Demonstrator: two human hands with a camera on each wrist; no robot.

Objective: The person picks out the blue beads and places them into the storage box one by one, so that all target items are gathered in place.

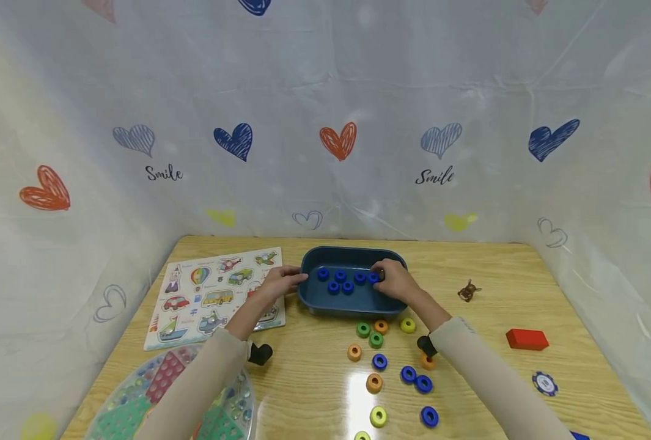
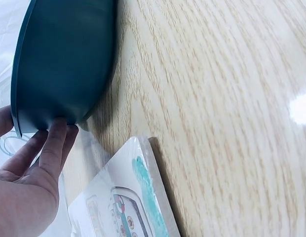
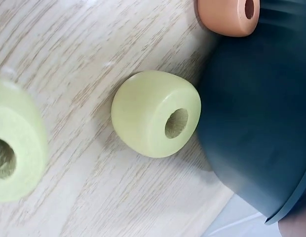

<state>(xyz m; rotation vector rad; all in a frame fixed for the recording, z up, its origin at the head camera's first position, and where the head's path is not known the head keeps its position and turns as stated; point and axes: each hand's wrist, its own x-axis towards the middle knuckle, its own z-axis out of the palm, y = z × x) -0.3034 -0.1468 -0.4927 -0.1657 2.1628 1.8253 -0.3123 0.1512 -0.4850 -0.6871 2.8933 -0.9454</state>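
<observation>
A dark blue-green plastic tub (image 1: 353,308) stands at the back of the table with several blue beads (image 1: 340,275) on its floor. My left hand (image 1: 278,282) grips its left end; in the left wrist view the thumb is across the rim (image 2: 16,94) from the fingers, which press the outer wall. My right hand (image 1: 397,281) reaches over the right end into the tub, thumb and forefinger around a blue bead (image 1: 373,278). Only a sliver of that hand shows in the right wrist view, where a yellow bead (image 3: 155,113) lies beside the tub's wall.
Loose green (image 1: 363,330), orange (image 1: 375,383), yellow (image 1: 378,417) and blue beads (image 1: 429,417) lie before the tub. A picture puzzle board (image 1: 193,305) and a round bead-filled tray (image 1: 252,403) are left. Rightward sit a small brown figurine (image 1: 467,291), red block (image 1: 526,339) and poker chip (image 1: 544,383).
</observation>
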